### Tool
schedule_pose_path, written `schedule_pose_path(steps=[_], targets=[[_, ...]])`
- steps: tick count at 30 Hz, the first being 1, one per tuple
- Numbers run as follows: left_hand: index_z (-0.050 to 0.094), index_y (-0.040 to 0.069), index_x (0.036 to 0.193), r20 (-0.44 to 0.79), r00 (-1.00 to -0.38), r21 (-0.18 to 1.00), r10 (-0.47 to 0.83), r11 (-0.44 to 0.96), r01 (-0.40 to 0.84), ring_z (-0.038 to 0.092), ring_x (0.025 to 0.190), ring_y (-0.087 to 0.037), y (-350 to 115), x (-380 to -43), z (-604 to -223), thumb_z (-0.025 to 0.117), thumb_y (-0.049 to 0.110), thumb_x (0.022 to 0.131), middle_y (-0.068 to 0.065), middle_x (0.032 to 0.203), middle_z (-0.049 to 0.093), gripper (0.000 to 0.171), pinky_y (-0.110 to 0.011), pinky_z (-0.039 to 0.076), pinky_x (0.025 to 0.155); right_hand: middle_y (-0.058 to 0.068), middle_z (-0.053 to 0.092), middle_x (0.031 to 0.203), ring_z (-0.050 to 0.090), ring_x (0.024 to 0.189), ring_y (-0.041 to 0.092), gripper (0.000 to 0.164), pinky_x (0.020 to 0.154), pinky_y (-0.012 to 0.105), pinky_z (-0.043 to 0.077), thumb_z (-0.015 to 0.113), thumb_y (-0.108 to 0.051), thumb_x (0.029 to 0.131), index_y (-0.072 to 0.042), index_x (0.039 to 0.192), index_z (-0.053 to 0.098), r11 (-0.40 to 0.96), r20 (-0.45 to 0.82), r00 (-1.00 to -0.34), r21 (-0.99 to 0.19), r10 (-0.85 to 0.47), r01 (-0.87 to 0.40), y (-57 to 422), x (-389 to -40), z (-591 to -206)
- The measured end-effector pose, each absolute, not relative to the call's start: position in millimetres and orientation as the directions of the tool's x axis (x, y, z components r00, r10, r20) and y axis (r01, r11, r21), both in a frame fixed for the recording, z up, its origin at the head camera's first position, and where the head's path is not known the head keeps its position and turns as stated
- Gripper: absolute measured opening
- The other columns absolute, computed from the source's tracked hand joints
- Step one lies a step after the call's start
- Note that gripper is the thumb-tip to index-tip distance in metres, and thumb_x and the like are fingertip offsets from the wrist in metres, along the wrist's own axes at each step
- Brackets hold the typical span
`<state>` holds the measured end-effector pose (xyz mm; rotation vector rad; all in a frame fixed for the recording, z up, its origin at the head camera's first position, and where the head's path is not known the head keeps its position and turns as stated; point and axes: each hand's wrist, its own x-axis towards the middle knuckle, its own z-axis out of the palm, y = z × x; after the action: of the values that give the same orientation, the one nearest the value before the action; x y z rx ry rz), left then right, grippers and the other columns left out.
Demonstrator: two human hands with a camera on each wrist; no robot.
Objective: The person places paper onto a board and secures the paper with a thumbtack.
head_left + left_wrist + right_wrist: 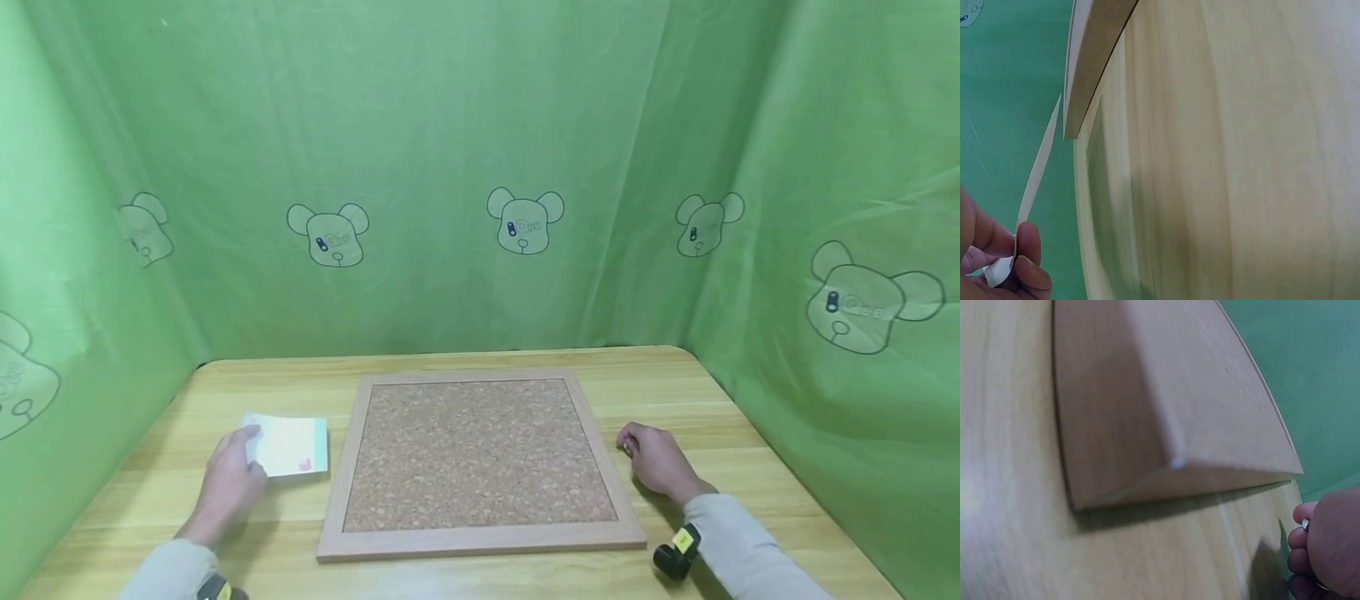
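- Green curtains (435,125), printed with outlined bear heads (525,225), are enclosing the wood-grain counter (720,408) at the back and on both sides.
- Centrally, a square corkboard (480,458) is lying flat on the counter, its speckled cork being bordered by a pale wooden frame (480,543).
- To the left of the corkboard, a sheet of white paper (288,446) is being held clear of the counter; it is bearing a mint-green strip along its right edge and a pink motif near the lower one.
- The left hand (227,483) is pinching this sheet by its left side, thumb and fingers pressing from opposite faces; the left wrist view is showing the sheet nearly edge-on.
- To the right of the frame, and just beside it, the right hand (660,460) is clenching, its fingers curling round a small shiny object (1305,523), too hidden to identify.
- Light sleeves (746,550) are covering both forearms, and a black wrist device (675,560) with a yellow label is sitting at the right cuff.
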<state>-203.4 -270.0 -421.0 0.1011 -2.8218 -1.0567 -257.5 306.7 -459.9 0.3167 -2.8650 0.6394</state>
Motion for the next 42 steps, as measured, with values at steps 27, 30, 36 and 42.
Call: schedule_pose_path(steps=[27, 30, 36, 42], targets=[[0.026, -0.015, 0.143, 0.065, -0.992, 0.683, -0.111, 0.729, -0.037, 0.025, 0.13, -0.057, -262, -204, -413, 0.044, -0.008, 0.079, -0.039, 0.14, 0.028, 0.066, -0.066, 0.023, 0.107, 0.005, 0.063, 0.08, 0.059, 0.073, 0.021, 0.008, 0.065, 0.04, 0.052, 0.056, 0.002, 0.088, 0.0, 0.091, 0.063, 0.879, 0.202, -0.97, -0.427, -0.135, -0.211, 298, -257, -456], [0.026, -0.015, 0.143, 0.064, -0.992, 0.685, -0.112, 0.727, -0.038, 0.024, 0.131, -0.056, -261, -205, -413, 0.044, -0.008, 0.08, -0.039, 0.141, 0.027, 0.066, -0.066, 0.022, 0.107, 0.006, 0.063, 0.081, 0.06, 0.074, 0.021, 0.008, 0.066, 0.041, 0.053, 0.056, 0.002, 0.088, 0.0, 0.093, 0.063, 0.88, 0.205, -0.97, -0.426, -0.133, -0.211, 298, -257, -456], [0.027, -0.015, 0.142, 0.073, -0.992, 0.689, -0.103, 0.724, -0.025, 0.023, 0.131, -0.057, -258, -206, -413, 0.044, -0.007, 0.08, -0.04, 0.141, 0.027, 0.065, -0.066, 0.022, 0.107, 0.006, 0.063, 0.081, 0.06, 0.074, 0.021, 0.008, 0.066, 0.04, 0.053, 0.056, 0.002, 0.088, -0.001, 0.093, 0.062, 0.876, 0.211, -0.969, -0.433, -0.129, -0.211, 297, -258, -457], [0.028, -0.015, 0.142, 0.082, -0.991, 0.688, -0.101, 0.725, -0.017, 0.024, 0.131, -0.057, -256, -207, -414, 0.044, -0.007, 0.08, -0.039, 0.141, 0.029, 0.065, -0.066, 0.022, 0.107, 0.005, 0.062, 0.08, 0.058, 0.073, 0.02, 0.008, 0.064, 0.037, 0.052, 0.056, 0.002, 0.087, -0.002, 0.091, 0.062, 0.871, 0.216, -0.967, -0.439, -0.134, -0.219, 296, -258, -456]])
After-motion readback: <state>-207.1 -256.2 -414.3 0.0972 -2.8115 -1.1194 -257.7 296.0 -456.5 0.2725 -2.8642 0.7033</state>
